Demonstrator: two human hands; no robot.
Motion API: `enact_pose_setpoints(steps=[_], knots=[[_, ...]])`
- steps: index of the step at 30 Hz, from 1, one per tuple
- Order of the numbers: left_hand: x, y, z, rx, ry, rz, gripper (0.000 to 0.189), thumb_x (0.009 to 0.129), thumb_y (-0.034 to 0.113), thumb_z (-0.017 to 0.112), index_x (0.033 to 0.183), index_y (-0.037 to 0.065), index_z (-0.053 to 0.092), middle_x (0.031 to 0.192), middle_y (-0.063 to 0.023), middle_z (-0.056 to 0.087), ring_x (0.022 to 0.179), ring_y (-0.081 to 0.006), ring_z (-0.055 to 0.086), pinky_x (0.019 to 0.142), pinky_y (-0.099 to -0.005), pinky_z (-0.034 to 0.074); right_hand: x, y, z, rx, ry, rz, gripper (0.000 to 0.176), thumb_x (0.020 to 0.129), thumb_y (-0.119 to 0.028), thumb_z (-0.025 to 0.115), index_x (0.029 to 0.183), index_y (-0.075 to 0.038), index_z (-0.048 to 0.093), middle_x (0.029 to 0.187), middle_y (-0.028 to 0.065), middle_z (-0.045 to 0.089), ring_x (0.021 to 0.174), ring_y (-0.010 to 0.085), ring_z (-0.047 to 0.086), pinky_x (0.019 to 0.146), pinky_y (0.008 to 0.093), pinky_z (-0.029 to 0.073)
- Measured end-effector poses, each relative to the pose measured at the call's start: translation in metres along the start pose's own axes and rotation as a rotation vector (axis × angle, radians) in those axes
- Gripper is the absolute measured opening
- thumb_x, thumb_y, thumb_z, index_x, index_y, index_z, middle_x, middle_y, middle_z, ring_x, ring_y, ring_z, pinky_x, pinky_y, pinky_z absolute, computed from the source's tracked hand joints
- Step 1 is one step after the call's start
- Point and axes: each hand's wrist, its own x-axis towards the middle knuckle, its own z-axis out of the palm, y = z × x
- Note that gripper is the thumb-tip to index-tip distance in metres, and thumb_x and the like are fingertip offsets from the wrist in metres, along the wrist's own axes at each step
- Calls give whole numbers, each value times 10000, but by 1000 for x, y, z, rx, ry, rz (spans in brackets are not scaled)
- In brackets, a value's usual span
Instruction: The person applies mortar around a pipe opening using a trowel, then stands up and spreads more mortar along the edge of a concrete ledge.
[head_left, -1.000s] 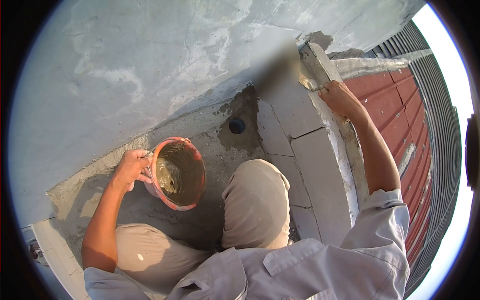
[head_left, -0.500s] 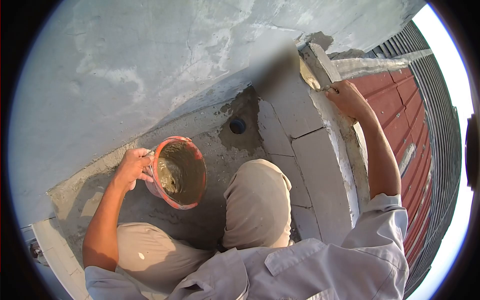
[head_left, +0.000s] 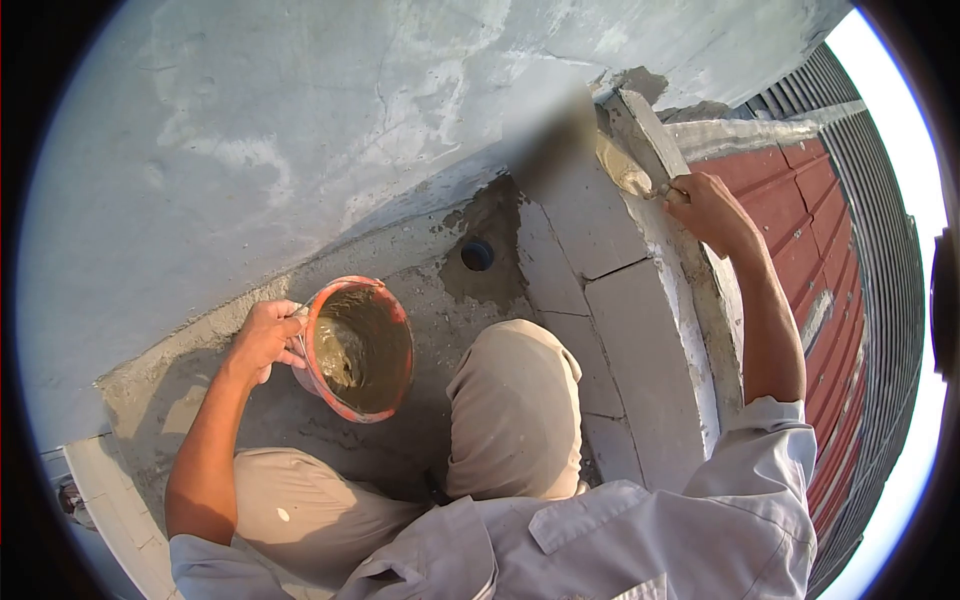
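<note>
My left hand [head_left: 268,338] grips the wire handle of an orange-red bucket [head_left: 405,375], its fingers closed at the rim. The bucket tilts toward me, and wet grey mortar [head_left: 340,355] coats its inside and pools at the bottom. At the upper right, my right hand [head_left: 708,212] is closed around the handle of a trowel [head_left: 628,172]. The trowel's pale, mortar-smeared blade lies over the top of the low block wall [head_left: 640,330], against an upright slab edge [head_left: 650,130]. Part of the handle is hidden inside my fist.
A dark pipe opening [head_left: 477,254] sits in a damp patch of the floor. The tall grey plastered wall [head_left: 270,130] rises ahead. Beyond the block wall lies red metal roofing [head_left: 765,210]. My bent knee [head_left: 515,410] is between the bucket and the blocks. A blurred patch covers the corner.
My right hand has shifted slightly right and down with the trowel, and more of its blade shows. The left hand and bucket are nearly unmoved.
</note>
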Motion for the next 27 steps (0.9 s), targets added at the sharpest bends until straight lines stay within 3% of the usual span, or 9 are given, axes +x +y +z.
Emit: enact_pose_setpoints(steps=[4, 10, 16, 19, 23, 27], knots=[[-2, 6, 3, 5, -1, 2, 210, 993, 160, 606, 1033, -39, 660, 910, -100, 676, 681, -163, 663, 538, -321, 606, 9, 8, 12, -14, 112, 37, 329, 901, -219, 654, 941, 106, 684, 842, 305, 666, 813, 409, 690, 806, 507, 521], [-1, 3, 2, 2, 1, 0, 197, 994, 152, 607, 1013, -38, 659, 890, -94, 665, 684, -164, 667, 536, -322, 608, 37, 1, 28, 104, 16, 1, 325, 890, -208, 687, 933, 114, 696, 811, 290, 672, 757, 361, 686, 791, 487, 531], [-1, -5, -7, -16, 13, -6, 184, 998, 155, 610, 1009, -21, 663, 896, -88, 675, 679, -157, 668, 534, -314, 602, -17, 6, -6, 20, -102, 47, 277, 861, -200, 701, 933, 67, 720, 815, 275, 682, 783, 374, 702, 799, 486, 537], [5, -1, -4, -18, -26, 0, 188, 1003, 166, 608, 1013, -13, 667, 892, -78, 676, 682, -153, 666, 543, -320, 602, -22, 2, -3, 70, 13, 102, 282, 859, -209, 703, 935, 62, 715, 865, 269, 699, 815, 394, 714, 802, 491, 539], [8, 4, 4, -5, -28, 3, 201, 1007, 184, 612, 1020, -9, 670, 880, -71, 675, 673, -149, 662, 544, -324, 599, 16, -1, 34, 84, 123, 29, 300, 870, -217, 688, 978, 62, 715, 863, 284, 699, 826, 409, 720, 813, 496, 541], [-1, 0, -1, 1, -12, -16, 212, 1004, 194, 620, 1042, -7, 678, 879, -70, 677, 667, -144, 658, 542, -322, 592, -6, 4, 12, -11, -6, 94, 297, 825, -177, 672, 975, 75, 718, 828, 273, 697, 776, 400, 699, 763, 483, 541]])
